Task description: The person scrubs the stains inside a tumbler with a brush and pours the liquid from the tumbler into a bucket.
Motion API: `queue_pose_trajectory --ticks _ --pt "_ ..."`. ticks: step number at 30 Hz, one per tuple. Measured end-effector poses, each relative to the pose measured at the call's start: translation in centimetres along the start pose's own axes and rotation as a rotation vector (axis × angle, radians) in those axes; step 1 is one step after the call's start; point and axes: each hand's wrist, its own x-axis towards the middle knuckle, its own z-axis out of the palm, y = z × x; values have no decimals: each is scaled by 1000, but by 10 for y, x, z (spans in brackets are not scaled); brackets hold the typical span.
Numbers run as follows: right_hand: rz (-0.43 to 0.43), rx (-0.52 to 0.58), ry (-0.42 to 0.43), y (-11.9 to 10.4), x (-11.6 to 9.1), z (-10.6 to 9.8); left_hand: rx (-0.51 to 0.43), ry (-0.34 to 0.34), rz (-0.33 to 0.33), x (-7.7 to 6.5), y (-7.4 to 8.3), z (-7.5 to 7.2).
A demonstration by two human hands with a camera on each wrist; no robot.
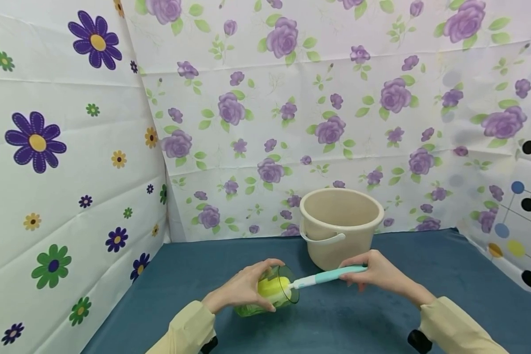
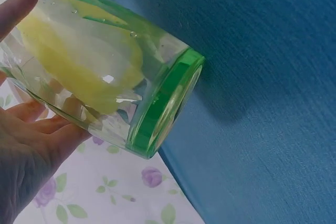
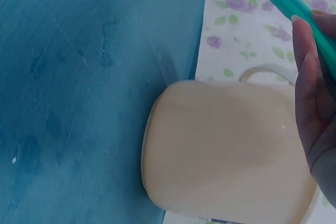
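Note:
A clear green-tinted glass [image 1: 253, 309] lies tilted in my left hand [image 1: 243, 287], its mouth turned to the right. My fingers and thumb grip it round the side; the thick green base shows in the left wrist view. Inside the glass sits the yellow and white sponge head [image 1: 274, 286] of a bottle brush. From the glass's mouth runs the brush's white and turquoise handle [image 1: 329, 276]. My right hand [image 1: 371, 270] holds that handle near its end, also seen in the right wrist view, where the turquoise grip [image 3: 294, 3] passes between fingers and thumb.
Behind my right hand stands a beige bucket [image 1: 342, 241] with a white handle [image 1: 323, 240]. A blue cloth [image 1: 159, 295] covers the table, with water drops on it in the right wrist view. Flower-patterned sheets [image 1: 248, 123] hang at the back and sides.

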Motion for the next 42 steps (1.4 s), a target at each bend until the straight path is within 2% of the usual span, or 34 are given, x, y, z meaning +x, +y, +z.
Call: queue_pose_trajectory --ticks 4,7,14,23,33,42 --pt "-28 3 -4 -12 1 6 1 1 9 0 0 0" --pt "-43 14 -1 -11 1 7 -3 5 18 1 0 0" --pt "-7 15 16 -11 2 6 -9 -3 32 2 -1 1" --pt "6 -4 -19 -13 3 7 10 3 30 3 -1 2" --pt "9 37 31 -15 1 3 -1 -5 33 4 -1 1" --pt "36 16 28 -11 0 1 -15 -5 23 2 -1 1"
